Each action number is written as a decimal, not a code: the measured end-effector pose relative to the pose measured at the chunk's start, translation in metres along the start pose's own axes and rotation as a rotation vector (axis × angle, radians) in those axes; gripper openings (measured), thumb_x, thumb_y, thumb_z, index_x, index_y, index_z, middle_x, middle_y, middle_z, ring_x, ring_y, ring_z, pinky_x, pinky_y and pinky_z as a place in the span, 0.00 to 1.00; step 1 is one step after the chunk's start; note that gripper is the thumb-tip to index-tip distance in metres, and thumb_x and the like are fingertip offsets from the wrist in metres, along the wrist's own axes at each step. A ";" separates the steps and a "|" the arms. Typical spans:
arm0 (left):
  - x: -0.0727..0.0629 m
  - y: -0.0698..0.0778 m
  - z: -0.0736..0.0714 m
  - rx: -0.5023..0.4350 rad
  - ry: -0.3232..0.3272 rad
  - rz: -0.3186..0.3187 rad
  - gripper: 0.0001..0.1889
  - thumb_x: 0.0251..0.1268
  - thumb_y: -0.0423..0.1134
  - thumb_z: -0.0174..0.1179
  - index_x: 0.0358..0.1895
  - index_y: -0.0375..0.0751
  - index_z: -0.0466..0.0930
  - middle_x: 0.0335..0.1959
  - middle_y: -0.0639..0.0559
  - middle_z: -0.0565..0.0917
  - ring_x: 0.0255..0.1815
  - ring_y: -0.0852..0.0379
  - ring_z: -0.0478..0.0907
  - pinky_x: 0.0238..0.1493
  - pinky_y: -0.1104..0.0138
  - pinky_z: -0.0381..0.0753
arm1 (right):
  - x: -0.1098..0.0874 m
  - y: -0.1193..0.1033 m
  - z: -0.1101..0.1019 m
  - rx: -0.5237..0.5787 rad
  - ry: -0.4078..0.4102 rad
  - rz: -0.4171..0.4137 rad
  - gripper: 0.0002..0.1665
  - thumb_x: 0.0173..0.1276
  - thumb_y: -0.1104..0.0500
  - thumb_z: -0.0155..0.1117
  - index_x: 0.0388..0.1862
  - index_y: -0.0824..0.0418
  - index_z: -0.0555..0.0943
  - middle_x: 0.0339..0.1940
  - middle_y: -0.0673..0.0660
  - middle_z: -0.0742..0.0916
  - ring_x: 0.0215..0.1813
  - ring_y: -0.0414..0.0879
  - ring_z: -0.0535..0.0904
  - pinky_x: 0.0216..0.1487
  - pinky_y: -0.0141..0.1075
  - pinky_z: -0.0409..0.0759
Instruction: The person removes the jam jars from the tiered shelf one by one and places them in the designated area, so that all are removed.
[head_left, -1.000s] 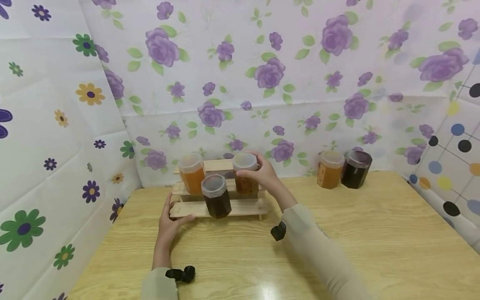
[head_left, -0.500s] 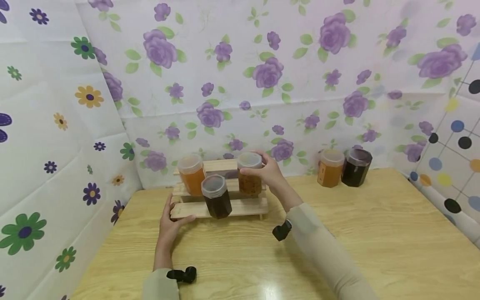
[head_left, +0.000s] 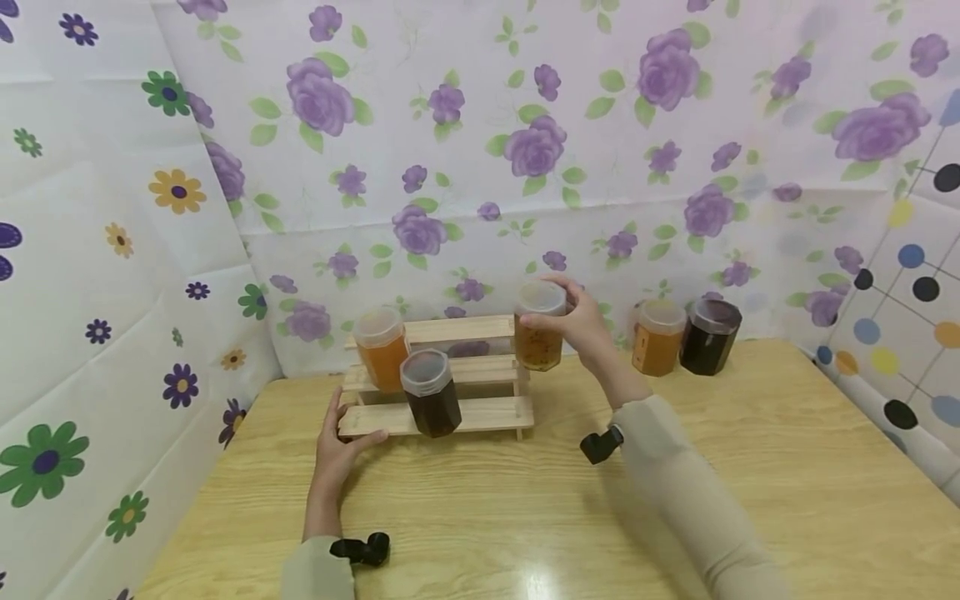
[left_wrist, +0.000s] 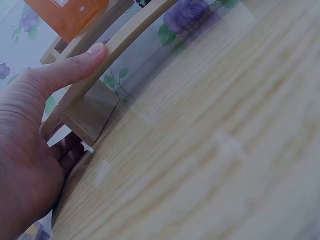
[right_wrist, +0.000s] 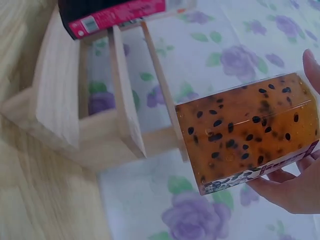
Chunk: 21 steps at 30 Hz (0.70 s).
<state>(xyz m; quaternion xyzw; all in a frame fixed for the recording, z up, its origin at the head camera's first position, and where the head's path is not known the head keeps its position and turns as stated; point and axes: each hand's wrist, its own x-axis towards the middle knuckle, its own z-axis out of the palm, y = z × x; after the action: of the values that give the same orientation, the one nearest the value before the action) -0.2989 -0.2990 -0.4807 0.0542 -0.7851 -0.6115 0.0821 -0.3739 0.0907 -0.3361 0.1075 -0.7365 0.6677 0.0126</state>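
My right hand grips a clear-lidded jar of orange jam with black seeds, held up at the right end of the stepped wooden rack. In the right wrist view the seeds of this seeded jam jar show plainly, fingers round its lid end. My left hand holds the rack's left end; the left wrist view has its thumb on the front slat and fingers curled behind the leg. A dark jar stands on the lowest step, and an orange jar on a step behind it at left.
Another orange jar and a second dark jar stand side by side at the back right of the wooden table. Flowered cloth hangs close behind the rack and along the left side.
My right hand has lifted the seeded jam jar off the rack and carried it right and up. My left hand, the rack and the other jars have stayed in place.
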 end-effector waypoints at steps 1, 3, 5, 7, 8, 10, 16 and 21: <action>0.000 0.000 0.000 -0.001 0.001 0.004 0.59 0.54 0.39 0.73 0.79 0.68 0.36 0.79 0.42 0.49 0.74 0.40 0.55 0.69 0.47 0.60 | -0.001 -0.001 -0.004 0.001 0.009 -0.005 0.47 0.54 0.53 0.78 0.72 0.49 0.66 0.68 0.58 0.74 0.68 0.56 0.69 0.67 0.53 0.68; 0.001 0.000 -0.001 0.004 0.004 0.011 0.58 0.54 0.39 0.73 0.79 0.67 0.37 0.79 0.42 0.50 0.76 0.39 0.53 0.70 0.47 0.60 | -0.003 -0.001 -0.013 0.010 0.031 -0.016 0.47 0.55 0.53 0.78 0.72 0.50 0.65 0.69 0.58 0.73 0.68 0.57 0.68 0.68 0.54 0.67; 0.002 0.000 -0.001 0.008 0.007 0.023 0.58 0.54 0.40 0.73 0.79 0.66 0.37 0.79 0.41 0.50 0.77 0.39 0.50 0.70 0.47 0.59 | -0.005 0.000 -0.023 0.017 0.056 -0.007 0.48 0.55 0.52 0.78 0.72 0.51 0.64 0.70 0.57 0.73 0.70 0.56 0.67 0.70 0.53 0.65; 0.002 -0.001 -0.001 0.005 0.009 0.029 0.58 0.55 0.39 0.73 0.79 0.67 0.37 0.78 0.41 0.51 0.76 0.40 0.51 0.69 0.48 0.59 | -0.007 0.003 -0.033 0.030 0.073 0.006 0.49 0.56 0.52 0.77 0.73 0.53 0.62 0.69 0.57 0.72 0.70 0.56 0.66 0.71 0.52 0.64; 0.002 -0.002 -0.001 0.006 0.012 0.029 0.58 0.55 0.39 0.73 0.79 0.67 0.37 0.78 0.41 0.52 0.76 0.41 0.51 0.69 0.48 0.59 | -0.007 0.005 -0.038 0.034 0.084 0.015 0.50 0.56 0.52 0.77 0.73 0.53 0.61 0.69 0.56 0.72 0.70 0.56 0.66 0.71 0.52 0.63; 0.002 -0.002 0.000 0.004 0.015 0.027 0.58 0.54 0.39 0.73 0.79 0.67 0.37 0.78 0.42 0.52 0.75 0.42 0.53 0.68 0.51 0.60 | -0.008 0.009 -0.048 0.044 0.105 0.038 0.50 0.56 0.52 0.77 0.73 0.54 0.59 0.66 0.54 0.71 0.69 0.54 0.66 0.71 0.50 0.63; 0.001 -0.003 0.000 0.007 0.023 0.020 0.59 0.53 0.38 0.73 0.79 0.67 0.37 0.77 0.43 0.54 0.71 0.45 0.60 0.66 0.54 0.62 | -0.017 0.026 -0.080 0.019 0.155 0.094 0.54 0.56 0.50 0.77 0.75 0.52 0.55 0.70 0.55 0.68 0.71 0.54 0.63 0.73 0.48 0.62; -0.001 -0.002 -0.001 0.005 0.010 0.023 0.58 0.54 0.39 0.73 0.79 0.68 0.38 0.78 0.42 0.52 0.74 0.42 0.55 0.69 0.49 0.60 | -0.030 0.048 -0.109 -0.051 0.196 0.153 0.61 0.54 0.46 0.77 0.78 0.54 0.51 0.78 0.60 0.60 0.76 0.57 0.58 0.74 0.52 0.60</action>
<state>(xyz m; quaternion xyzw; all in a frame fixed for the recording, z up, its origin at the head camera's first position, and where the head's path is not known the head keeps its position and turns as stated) -0.2980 -0.3001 -0.4829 0.0485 -0.7867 -0.6084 0.0932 -0.3666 0.2061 -0.3759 -0.0152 -0.7547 0.6549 0.0362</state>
